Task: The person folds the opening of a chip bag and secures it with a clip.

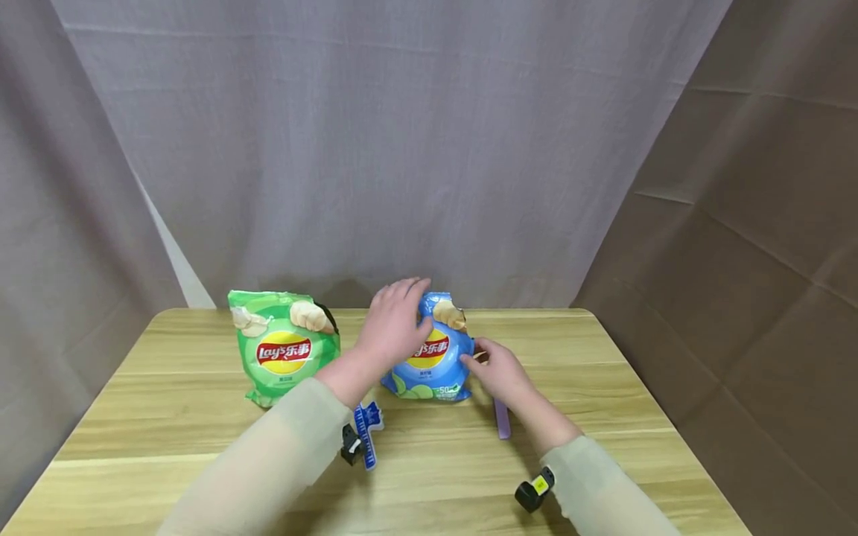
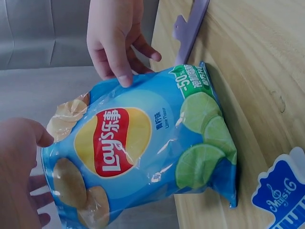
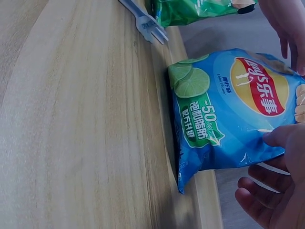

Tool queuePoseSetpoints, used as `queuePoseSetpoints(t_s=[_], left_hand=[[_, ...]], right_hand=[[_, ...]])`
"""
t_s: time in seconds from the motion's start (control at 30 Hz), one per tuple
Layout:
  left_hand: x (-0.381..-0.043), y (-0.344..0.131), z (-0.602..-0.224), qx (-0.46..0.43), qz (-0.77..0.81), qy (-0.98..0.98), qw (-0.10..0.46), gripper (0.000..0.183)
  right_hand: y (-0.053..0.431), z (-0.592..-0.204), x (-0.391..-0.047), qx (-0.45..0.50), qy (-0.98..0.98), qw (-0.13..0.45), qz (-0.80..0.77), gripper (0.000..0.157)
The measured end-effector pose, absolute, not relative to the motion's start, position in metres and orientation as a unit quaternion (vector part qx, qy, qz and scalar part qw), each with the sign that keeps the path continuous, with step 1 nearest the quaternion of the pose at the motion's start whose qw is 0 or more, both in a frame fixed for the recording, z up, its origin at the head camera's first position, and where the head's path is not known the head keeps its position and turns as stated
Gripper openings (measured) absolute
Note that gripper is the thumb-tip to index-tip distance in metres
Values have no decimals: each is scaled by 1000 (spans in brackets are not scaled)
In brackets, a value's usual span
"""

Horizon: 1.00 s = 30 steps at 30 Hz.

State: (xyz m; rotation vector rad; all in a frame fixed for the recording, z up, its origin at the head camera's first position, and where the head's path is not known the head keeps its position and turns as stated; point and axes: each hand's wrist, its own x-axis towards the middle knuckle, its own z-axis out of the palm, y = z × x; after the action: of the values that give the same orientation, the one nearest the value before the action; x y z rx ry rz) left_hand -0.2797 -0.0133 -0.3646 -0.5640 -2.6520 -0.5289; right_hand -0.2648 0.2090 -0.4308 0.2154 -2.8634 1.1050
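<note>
The blue chip bag [image 1: 442, 372] is at the middle of the tabletop [image 1: 436, 476], between the two hands, upright with its Lay's logo facing the wearer; the head view does not settle whether its bottom seam touches the wood. The grip differs from side to side. The right hand [image 1: 499, 368] pinches the bag's side, thumb on the printed front and fingers behind. The left hand [image 1: 395, 324] is at the upper corner, thumb against the top edge and fingers parted; I cannot tell whether they close on the film. Steadying the bag looks like the step in hand, and it would go best with light, even pressure: a puffed, glossy packet would probably dent or slip under a hard squeeze. Thumbs placed flat, rather than tips digging in, should spread the load, and both hands ought to work together so that the bag does not twist. Care is also due around it: the green chip bag [image 1: 284, 383] stands just to the left, the blue Music piece [image 1: 368, 435] lies near the left sleeve [image 1: 268, 454], and the purple strip [image 1: 502, 420] lies close to the right hand, where a low wrist might nudge it.
</note>
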Motion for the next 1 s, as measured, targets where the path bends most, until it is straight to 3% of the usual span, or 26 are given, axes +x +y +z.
queuePoseSetpoints(t_s=[0.43,1.0], left_hand=[[-286,-13,-363,-200,-180,-951,155,58],[-288,-15,-363,-198,-176,-949,169,53]], right_hand=[[210,-433,-268,75,-933,28,350,33],[207,-435,-269,65,-938,20,341,31]])
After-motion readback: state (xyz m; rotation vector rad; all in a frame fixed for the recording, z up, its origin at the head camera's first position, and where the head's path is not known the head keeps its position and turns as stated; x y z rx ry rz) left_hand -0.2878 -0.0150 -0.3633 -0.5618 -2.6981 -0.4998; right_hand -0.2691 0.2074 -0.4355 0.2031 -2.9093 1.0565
